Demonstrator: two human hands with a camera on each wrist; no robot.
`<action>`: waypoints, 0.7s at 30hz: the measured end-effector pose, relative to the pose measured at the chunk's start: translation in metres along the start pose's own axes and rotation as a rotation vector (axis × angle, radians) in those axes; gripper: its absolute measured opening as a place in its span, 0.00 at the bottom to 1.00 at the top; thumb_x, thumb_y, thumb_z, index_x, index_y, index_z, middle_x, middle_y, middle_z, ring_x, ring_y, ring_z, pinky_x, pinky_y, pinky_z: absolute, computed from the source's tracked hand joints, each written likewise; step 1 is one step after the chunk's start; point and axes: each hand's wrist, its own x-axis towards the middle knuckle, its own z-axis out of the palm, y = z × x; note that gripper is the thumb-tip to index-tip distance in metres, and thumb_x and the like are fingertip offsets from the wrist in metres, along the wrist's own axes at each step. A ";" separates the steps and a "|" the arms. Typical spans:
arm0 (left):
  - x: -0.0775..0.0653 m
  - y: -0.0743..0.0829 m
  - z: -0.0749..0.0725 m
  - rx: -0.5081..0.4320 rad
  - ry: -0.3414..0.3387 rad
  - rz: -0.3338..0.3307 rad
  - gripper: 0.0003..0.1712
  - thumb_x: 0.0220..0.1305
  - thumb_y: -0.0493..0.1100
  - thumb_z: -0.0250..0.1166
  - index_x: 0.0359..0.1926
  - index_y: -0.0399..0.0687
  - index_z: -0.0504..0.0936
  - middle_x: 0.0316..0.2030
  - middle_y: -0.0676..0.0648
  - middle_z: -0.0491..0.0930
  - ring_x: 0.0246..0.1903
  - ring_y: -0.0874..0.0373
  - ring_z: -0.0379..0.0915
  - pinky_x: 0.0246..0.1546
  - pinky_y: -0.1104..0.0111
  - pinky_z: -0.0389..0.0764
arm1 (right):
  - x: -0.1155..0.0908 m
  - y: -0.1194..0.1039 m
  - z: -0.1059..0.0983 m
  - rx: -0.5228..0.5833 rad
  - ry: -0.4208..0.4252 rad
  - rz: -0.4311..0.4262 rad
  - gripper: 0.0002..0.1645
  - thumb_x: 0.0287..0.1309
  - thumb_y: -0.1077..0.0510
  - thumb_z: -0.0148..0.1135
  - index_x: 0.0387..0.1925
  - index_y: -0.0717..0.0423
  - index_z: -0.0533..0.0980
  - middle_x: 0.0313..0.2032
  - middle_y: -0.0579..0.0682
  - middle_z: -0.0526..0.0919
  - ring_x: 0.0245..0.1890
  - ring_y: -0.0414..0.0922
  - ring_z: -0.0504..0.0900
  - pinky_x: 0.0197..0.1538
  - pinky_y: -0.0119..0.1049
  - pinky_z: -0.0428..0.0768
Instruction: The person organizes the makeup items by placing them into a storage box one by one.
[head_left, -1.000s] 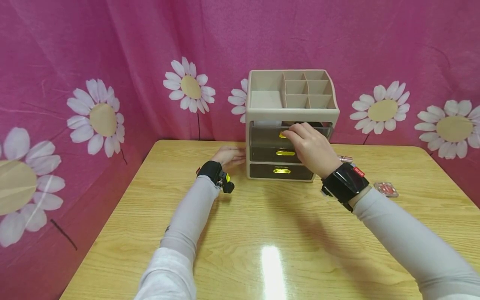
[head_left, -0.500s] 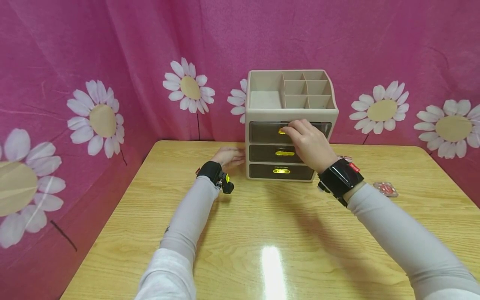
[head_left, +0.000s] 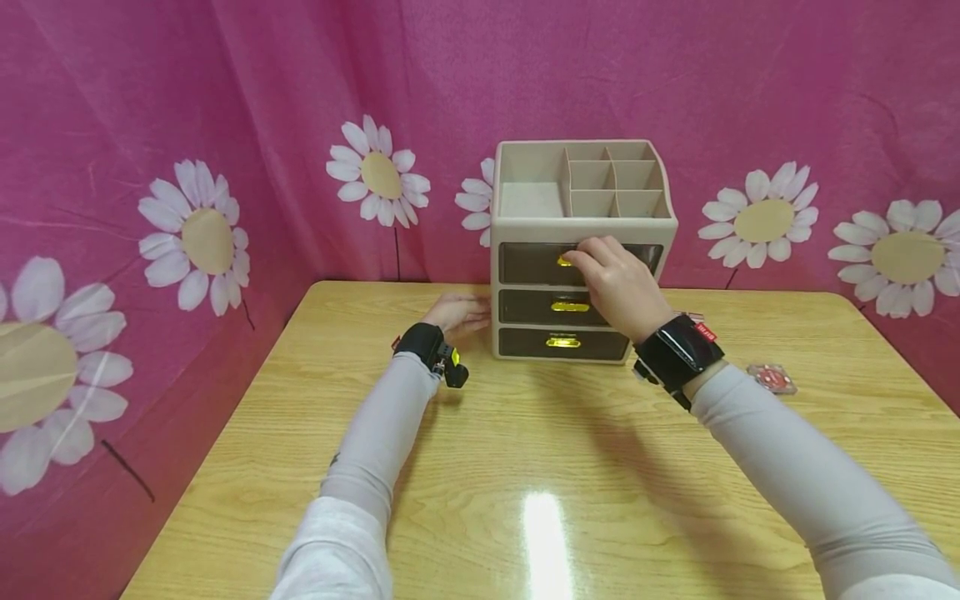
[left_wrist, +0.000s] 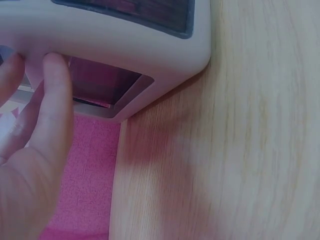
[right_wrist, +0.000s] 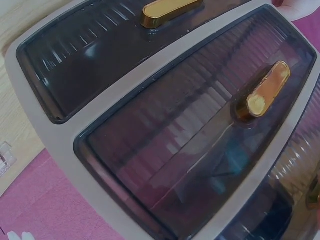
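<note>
A beige desktop organizer [head_left: 585, 224] with smoky see-through drawers stands at the back of the table. My right hand [head_left: 618, 283] is at the top drawer [head_left: 528, 263], thumb and fingers pinching its small gold handle [head_left: 564, 261], which they partly cover. That drawer sits flush with the frame. In the head view, my left hand [head_left: 457, 315] lies against the organizer's left side. Its extended fingers touch the beige side wall [left_wrist: 120, 56] beside a cut-out in the left wrist view. Below, the middle drawer [right_wrist: 170, 115] and bottom drawer [head_left: 517, 342] are closed.
Divided compartments [head_left: 617, 177] top the organizer. A small clear case with red inside [head_left: 772, 378] lies on the wooden table [head_left: 450, 467] to the right. Behind my right wrist, a slim pinkish item [head_left: 693, 317] is partly hidden. A pink daisy curtain [head_left: 450, 75] hangs close behind.
The top drawer, pulled slightly out a second ago, has slid back into the organizer under my right hand. My right hand moved a little away from me with it. The left hand stayed put.
</note>
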 end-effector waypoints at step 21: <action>0.001 -0.001 0.000 0.016 -0.002 -0.001 0.22 0.64 0.28 0.52 0.59 0.26 0.65 0.57 0.32 0.67 0.57 0.44 0.65 0.57 0.64 0.72 | -0.010 -0.019 -0.008 0.026 0.032 -0.030 0.20 0.46 0.70 0.66 0.44 0.67 0.76 0.38 0.60 0.77 0.39 0.55 0.76 0.44 0.46 0.80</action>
